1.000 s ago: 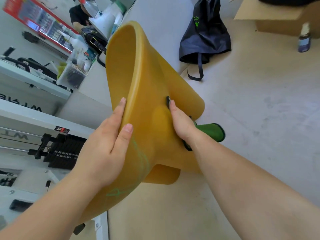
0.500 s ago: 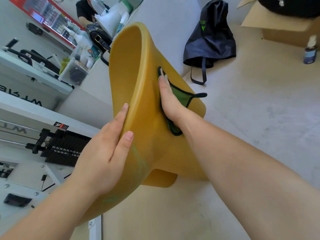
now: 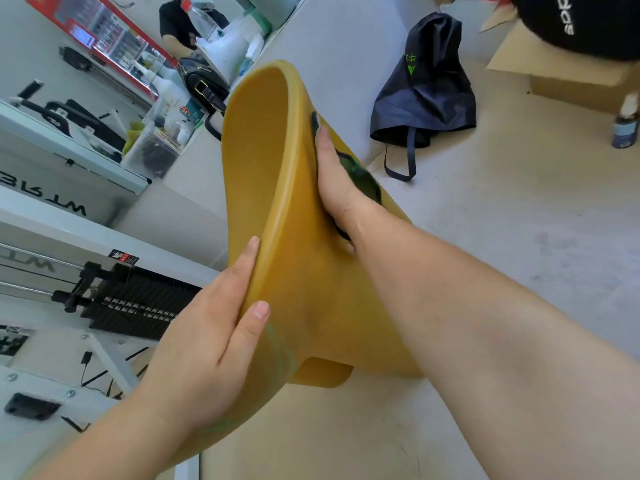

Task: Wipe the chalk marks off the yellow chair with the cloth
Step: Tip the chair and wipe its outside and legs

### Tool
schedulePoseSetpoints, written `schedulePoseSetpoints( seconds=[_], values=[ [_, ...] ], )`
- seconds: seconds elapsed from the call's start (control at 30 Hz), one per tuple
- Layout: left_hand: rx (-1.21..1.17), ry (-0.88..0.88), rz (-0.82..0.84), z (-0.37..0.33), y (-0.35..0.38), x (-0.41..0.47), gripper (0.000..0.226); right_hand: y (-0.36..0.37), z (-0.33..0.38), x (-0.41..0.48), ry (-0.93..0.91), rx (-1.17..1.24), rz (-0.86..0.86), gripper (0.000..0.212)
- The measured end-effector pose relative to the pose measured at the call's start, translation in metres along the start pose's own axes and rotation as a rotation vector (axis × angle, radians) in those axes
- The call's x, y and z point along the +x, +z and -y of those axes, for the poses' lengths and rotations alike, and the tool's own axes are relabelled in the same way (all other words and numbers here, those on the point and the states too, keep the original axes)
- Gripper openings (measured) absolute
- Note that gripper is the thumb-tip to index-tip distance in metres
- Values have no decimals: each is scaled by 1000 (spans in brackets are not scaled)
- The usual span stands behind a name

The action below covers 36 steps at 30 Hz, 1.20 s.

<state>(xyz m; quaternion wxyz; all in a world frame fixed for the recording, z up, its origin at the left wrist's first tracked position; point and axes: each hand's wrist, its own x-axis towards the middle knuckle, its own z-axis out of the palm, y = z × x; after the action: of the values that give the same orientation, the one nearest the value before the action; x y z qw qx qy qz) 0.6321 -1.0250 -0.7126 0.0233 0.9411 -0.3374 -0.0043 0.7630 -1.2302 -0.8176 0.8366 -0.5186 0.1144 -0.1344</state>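
The yellow chair [image 3: 311, 289] is tipped up on its side in the middle of the view. My left hand [image 3: 211, 337] grips its near rim, thumb on the outer face and fingers over the edge. Faint green chalk marks [image 3: 277, 344] show on the yellow surface just beside that thumb. My right hand [image 3: 337, 178] lies flat on the outer face higher up, fingers straight, pressing a green cloth [image 3: 362, 180] with a black edge against the chair. Most of the cloth is hidden under the hand.
A dark blue bag [image 3: 422, 95] lies on the pale floor behind the chair. A cardboard box [image 3: 571, 81] and a small bottle [image 3: 625, 128] stand at the far right. White benches with equipment [image 3: 114, 303] fill the left side. A person [image 3: 180, 19] sits at the back.
My right hand has slid the cloth up along the chair's outer face from the lower middle toward the top rim. My left hand has kept its grip on the rim.
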Motion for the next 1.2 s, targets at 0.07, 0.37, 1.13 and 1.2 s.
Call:
schedulePoseSetpoints(
  seconds=[0.07, 0.37, 1.13, 1.2],
  values=[
    [3, -11, 2, 0, -1, 1, 63, 0, -6, 3, 8, -17, 14, 105],
    [-20, -16, 19, -7, -2, 2, 65, 18, -64, -151, -343, -437, 197, 75],
    [-329, 15, -86, 2, 0, 2, 43, 25, -77, -136, -266, -450, -111, 64],
    [-285, 46, -91, 2, 1, 3, 45, 40, -98, -153, -277, -542, -172, 76]
  ],
)
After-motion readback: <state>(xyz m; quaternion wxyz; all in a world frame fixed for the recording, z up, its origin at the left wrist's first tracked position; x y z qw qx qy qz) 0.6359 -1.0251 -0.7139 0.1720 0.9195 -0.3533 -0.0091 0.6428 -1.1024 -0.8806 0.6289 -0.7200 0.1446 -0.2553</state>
